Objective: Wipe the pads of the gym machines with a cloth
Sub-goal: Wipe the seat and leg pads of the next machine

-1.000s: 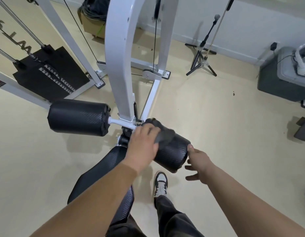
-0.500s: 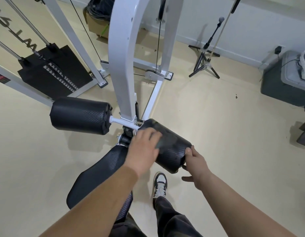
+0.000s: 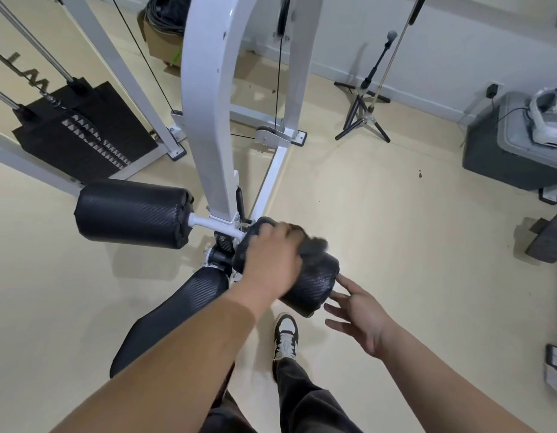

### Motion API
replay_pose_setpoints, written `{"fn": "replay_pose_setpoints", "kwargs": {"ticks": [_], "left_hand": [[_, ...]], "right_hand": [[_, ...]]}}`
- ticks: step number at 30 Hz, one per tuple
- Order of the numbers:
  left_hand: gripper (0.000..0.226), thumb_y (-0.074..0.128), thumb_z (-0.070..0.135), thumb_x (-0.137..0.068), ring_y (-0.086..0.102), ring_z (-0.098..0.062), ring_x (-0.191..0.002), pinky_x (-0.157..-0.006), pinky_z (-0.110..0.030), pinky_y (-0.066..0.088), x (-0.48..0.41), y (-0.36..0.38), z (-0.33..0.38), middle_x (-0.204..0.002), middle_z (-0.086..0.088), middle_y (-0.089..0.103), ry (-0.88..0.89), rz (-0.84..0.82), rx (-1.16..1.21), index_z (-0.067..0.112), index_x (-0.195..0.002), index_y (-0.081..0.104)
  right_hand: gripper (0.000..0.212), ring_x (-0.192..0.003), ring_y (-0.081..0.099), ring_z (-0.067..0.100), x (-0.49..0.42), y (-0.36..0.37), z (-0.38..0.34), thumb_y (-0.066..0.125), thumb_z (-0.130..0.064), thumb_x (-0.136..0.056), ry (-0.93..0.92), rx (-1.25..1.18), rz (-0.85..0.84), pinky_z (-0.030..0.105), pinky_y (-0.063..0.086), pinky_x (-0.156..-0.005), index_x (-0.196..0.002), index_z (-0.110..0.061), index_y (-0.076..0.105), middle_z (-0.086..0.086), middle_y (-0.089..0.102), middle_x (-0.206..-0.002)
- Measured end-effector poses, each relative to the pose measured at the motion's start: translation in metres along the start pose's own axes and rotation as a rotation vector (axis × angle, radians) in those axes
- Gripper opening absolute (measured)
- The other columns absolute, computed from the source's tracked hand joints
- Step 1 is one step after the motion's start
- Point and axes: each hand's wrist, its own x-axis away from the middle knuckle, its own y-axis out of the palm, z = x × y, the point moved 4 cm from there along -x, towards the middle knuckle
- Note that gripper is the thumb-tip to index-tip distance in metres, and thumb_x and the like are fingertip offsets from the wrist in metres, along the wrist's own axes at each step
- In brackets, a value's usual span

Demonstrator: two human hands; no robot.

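Well, the dark cloth [image 3: 314,245] is soft and light. It bunches up, so I take it as a wad under my fingers rather than by an edge. My left hand [image 3: 271,260] lies over the top of the right roller pad [image 3: 314,282], with the fingers curled down on the cloth and pressing it against the far upper side of the roll. The cloth is blurred, so I cannot tell how much of it is spread flat under my palm.

I judge the pad to be firm foam under a textured black skin with a slight sheen. It should give a little under pressure, and it may turn on its white axle if I push across it. The round end face on the right is therefore the place to steady it. My right hand [image 3: 361,317] is there, just beside that end, holding nothing, with its fingers straight and spread. The forefinger tip reaches the rim of the end face, but I cannot tell whether it is touching.

The pad sits right of the white frame [image 3: 208,104], angled towards me. Its underside and near face look unreached from where my grip is. The left roller pad [image 3: 130,212] sits well to the left of the frame. The seat pad [image 3: 177,310] lies nearer me, below my left forearm. Neither hand is on either of them.
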Motion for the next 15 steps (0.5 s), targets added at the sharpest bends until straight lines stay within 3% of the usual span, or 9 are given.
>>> {"fn": "replay_pose_setpoints", "kwargs": {"ticks": [3,6,9,12,15], "left_hand": [[0.04,0.052,0.029,-0.094,0.041,-0.031,-0.121,-0.093,-0.044,0.041,-0.014,-0.004,0.01,-0.136,0.002,0.052,-0.144,-0.015,0.01,0.028,-0.134,0.056],[0.043,0.053,0.033,-0.095,0.041,-0.03,-0.124,-0.093,-0.047,0.046,0.005,0.011,0.057,-0.142,0.005,0.048,0.048,-0.097,0.046,0.028,-0.138,0.05],[0.048,0.066,0.026,-0.084,0.047,-0.03,-0.117,-0.088,-0.047,0.049,0.04,0.017,0.052,-0.136,0.003,0.053,0.261,-0.038,0.133,0.027,-0.131,0.057],[0.059,0.073,0.018,-0.073,0.048,-0.029,-0.113,-0.088,-0.046,0.05,0.051,0.012,-0.013,-0.133,0.002,0.05,0.127,0.051,0.107,0.029,-0.129,0.058],[0.055,0.073,0.013,-0.074,0.047,-0.03,-0.108,-0.089,-0.047,0.05,0.05,0.005,-0.057,-0.13,0.0,0.048,-0.132,0.18,0.094,0.029,-0.124,0.058]], "right_hand": [[0.04,-0.117,0.064,0.019,0.004,0.005,-0.009,0.048,-0.023,-0.106,-0.031,0.078,-0.011,0.038,0.061,-0.086,-0.14,-0.043,0.058,-0.007,0.067,-0.133],[0.033,-0.115,0.066,0.018,0.004,0.005,-0.015,0.048,-0.03,-0.102,-0.026,0.103,-0.007,0.038,0.061,-0.085,-0.128,-0.039,0.067,-0.007,0.07,-0.129],[0.031,-0.113,0.067,0.018,0.008,0.001,-0.012,0.049,-0.035,-0.097,0.01,0.143,-0.022,0.042,0.062,-0.089,-0.123,-0.037,0.067,-0.006,0.07,-0.128],[0.028,-0.117,0.065,0.018,0.015,0.003,-0.013,0.05,-0.05,-0.099,0.036,0.166,-0.09,0.045,0.061,-0.092,-0.124,-0.054,0.063,-0.01,0.065,-0.129],[0.041,-0.116,0.066,0.016,0.017,0.006,-0.016,0.049,-0.065,-0.098,0.026,0.219,-0.081,0.046,0.061,-0.089,-0.137,-0.057,0.052,-0.011,0.062,-0.135]]}}
